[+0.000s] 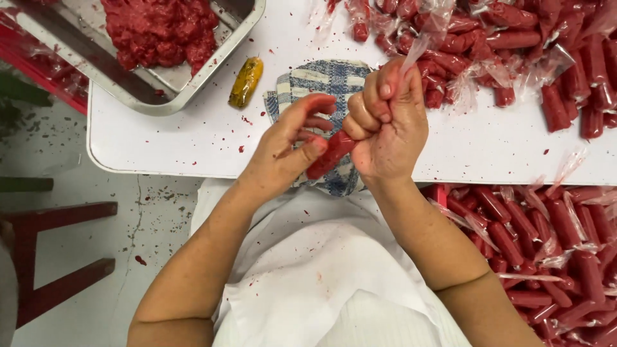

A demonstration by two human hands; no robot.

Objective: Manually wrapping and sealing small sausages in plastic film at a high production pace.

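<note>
My left hand (292, 144) and my right hand (385, 122) meet over the front edge of a white table (180, 138). Between them is a short red sausage roll in clear plastic wrap (329, 155). The left thumb and fingers pinch its lower end. My right hand is fisted around its upper end, and the loose plastic tail (421, 42) sticks up from that fist. Under the hands lies a blue-and-white checked cloth (321, 80).
A metal tray (180, 83) of raw red minced meat (160, 29) stands at the back left. A yellowish plastic-wrapped item (245, 81) lies beside it. Several wrapped red rolls (514, 45) are heaped at the back right, more (546, 244) below the table edge. A red stool frame (58, 257) stands left.
</note>
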